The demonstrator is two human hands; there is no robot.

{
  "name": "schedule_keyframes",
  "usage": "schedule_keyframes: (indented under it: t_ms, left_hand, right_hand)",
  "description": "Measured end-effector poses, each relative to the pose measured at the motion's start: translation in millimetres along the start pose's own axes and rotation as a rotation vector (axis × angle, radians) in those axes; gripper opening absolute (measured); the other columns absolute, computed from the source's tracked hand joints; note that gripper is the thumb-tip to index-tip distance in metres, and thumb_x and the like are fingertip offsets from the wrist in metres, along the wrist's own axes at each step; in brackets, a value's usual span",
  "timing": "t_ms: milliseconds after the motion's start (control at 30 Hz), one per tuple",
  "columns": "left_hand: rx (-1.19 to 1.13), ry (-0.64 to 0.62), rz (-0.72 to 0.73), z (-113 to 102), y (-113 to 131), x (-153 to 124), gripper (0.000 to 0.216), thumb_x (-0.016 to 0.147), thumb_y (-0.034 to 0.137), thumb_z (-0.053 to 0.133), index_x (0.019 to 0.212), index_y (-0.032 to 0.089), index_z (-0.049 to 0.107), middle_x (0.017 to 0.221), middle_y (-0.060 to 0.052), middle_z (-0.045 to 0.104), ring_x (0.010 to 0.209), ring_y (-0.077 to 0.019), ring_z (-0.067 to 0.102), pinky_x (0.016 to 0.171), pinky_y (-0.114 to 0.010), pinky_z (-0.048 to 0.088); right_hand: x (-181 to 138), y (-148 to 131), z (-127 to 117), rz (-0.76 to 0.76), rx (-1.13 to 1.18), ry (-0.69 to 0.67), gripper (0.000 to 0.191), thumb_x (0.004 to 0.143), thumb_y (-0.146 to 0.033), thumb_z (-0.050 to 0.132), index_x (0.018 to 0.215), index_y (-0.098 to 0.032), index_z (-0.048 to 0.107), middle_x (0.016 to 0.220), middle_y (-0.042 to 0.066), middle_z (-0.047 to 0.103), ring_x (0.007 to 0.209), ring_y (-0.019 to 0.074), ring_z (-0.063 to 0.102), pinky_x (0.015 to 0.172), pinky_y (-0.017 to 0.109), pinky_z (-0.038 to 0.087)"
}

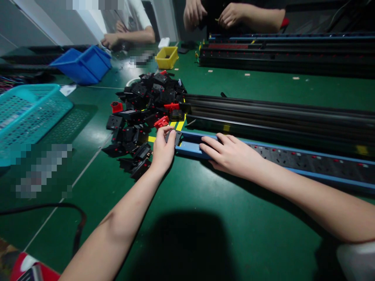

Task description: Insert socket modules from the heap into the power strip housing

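My left hand (164, 146) pinches a black socket module (174, 137) at the left end of a long blue power-strip channel (191, 147). My right hand (230, 154) lies across that channel, its fingers bent over the top and far edge, gripping it. Between the two hands the inside of the channel shows bare. To the right of my right hand, a row of black socket modules (301, 159) with red dots fills it. Close by my left hand is a heap of loose black modules (131, 134), with a few red ones (161, 122) among them.
Black rails (263, 113) lie behind the channel, and more strips (278, 54) lie farther back. A teal basket (35, 113), a blue bin (83, 64) and a yellow bin (166, 57) stand on the green table (187, 195). Two people's hands (231, 15) work across it. A black cable (79, 222) curves at lower left.
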State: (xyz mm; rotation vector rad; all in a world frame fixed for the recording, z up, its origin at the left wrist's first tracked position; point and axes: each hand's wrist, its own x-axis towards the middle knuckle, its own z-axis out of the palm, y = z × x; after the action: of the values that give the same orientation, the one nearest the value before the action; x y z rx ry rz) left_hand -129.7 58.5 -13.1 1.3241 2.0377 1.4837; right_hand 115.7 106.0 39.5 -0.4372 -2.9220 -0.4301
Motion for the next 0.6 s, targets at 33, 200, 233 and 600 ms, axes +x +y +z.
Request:
schedule_keyframes:
  t_ms: [33,200,233,600]
  left_hand:
    - [0.008,0.000,0.001,0.0,-0.4,-0.4,0.027,0.095,0.040,0.053,0.109,0.019,0.063,0.108,-0.006,0.070,0.102,-0.0206,0.064,0.093,-0.034,0.049]
    - [0.034,-0.009,-0.013,-0.7,-1.3,-1.9,0.028,0.097,0.041,0.048,0.110,0.020,0.061,0.108,-0.006,0.069,0.102,-0.0204,0.064,0.092,-0.034,0.049]
    - [0.037,-0.010,-0.016,-0.9,-1.2,-2.1,0.027,0.097,0.041,0.048,0.110,0.021,0.061,0.108,-0.006,0.069,0.103,-0.0204,0.064,0.092,-0.034,0.049]
    - [-0.095,-0.009,-0.108,3.8,-2.6,-1.1,0.024,0.096,0.038,0.049,0.109,0.021,0.060,0.110,-0.006,0.068,0.106,-0.0191,0.065,0.095,-0.033,0.051]
  right_hand:
    - [-0.1,0.0,-0.2,0.000,-0.001,-0.003,0.044,0.096,-0.027,0.054,0.138,-0.014,0.053,0.146,0.015,0.054,0.113,0.0355,0.059,0.086,0.043,0.047]
    - [0.0,-0.1,-1.7,0.002,0.004,-0.007,0.043,0.097,-0.026,0.053,0.138,-0.013,0.053,0.146,0.016,0.054,0.113,0.0342,0.059,0.086,0.042,0.047]
    - [0.0,-0.1,-1.9,0.002,0.006,-0.007,0.043,0.097,-0.026,0.053,0.138,-0.013,0.053,0.146,0.016,0.054,0.113,0.0340,0.059,0.086,0.042,0.046]
    - [-0.1,-0.3,0.1,0.003,0.000,-0.011,0.044,0.098,-0.028,0.052,0.139,-0.013,0.052,0.147,0.015,0.054,0.115,0.0354,0.057,0.087,0.042,0.046]
